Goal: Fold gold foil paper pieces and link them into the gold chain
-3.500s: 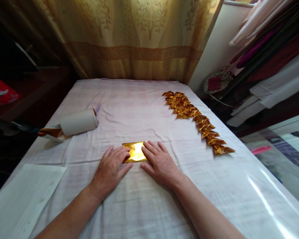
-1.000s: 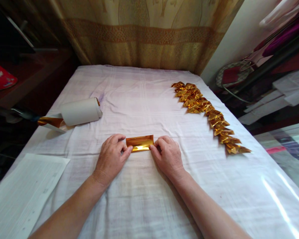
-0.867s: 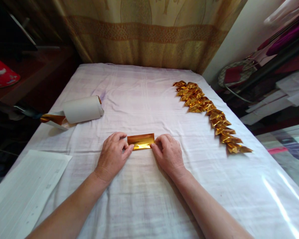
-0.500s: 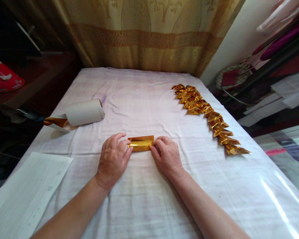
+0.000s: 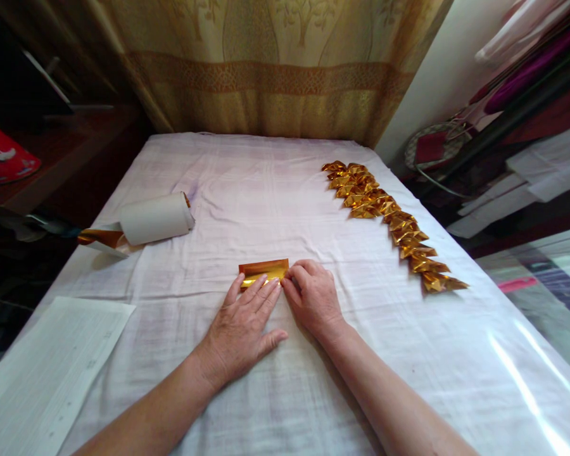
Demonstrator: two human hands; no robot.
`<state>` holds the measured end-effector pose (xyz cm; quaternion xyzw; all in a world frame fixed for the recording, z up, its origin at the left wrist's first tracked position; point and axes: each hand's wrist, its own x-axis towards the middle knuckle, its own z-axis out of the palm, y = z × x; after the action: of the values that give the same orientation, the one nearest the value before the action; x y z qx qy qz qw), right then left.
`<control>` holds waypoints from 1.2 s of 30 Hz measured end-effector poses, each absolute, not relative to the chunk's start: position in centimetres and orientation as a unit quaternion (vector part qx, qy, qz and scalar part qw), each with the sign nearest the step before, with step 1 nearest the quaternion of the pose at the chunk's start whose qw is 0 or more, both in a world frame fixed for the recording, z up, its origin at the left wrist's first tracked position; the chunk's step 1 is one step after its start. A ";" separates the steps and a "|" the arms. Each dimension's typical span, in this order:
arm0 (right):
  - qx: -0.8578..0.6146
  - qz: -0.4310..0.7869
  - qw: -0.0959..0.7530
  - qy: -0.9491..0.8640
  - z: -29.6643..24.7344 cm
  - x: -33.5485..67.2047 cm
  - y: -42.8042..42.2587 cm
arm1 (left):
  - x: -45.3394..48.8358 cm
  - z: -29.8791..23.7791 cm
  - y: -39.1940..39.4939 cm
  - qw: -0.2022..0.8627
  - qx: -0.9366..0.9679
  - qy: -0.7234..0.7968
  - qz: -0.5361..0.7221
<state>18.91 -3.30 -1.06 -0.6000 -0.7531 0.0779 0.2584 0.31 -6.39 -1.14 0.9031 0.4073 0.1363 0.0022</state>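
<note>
A small rectangle of gold foil paper [image 5: 263,266], with a folded strip along its near edge, lies on the white sheet [image 5: 247,196] in front of me. My left hand [image 5: 244,323] is laid flat with fingers stretched out, their tips touching the near edge of the paper. The right end of the paper is pinched between the thumb and bent fingers of my right hand [image 5: 313,297]. On the right, several folded gold foil pieces [image 5: 384,209] lie in a long slanting row.
A white-backed roll of gold foil [image 5: 156,218] lies at the left, its loose end curling. Nearer me are pale printed sheets [image 5: 57,373]. A patterned curtain [image 5: 275,76] hangs behind the far edge, and a red printed object [image 5: 4,152] stands at far left.
My left hand has let go of the paper's left end, moved right and flattened, with its fingertips on the near fold. My right hand keeps its pinch. The view has shifted slightly.
</note>
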 end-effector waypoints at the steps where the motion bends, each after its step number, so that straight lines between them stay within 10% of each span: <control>1: -0.600 0.078 0.258 -0.753 -1.1 18.9 -3.3 | 0.3 -1.2 -6.4 0.003 0.903 0.409 0.133; 36: -0.595 0.077 0.272 -0.752 -1.2 19.2 -3.1 | -4.6 -1.1 -8.2 -0.077 0.885 0.444 0.113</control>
<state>19.23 -3.14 -1.22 -0.5952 -0.7523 0.0768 0.2718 -4.56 -8.19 -1.11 0.8854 0.4443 0.1133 -0.0766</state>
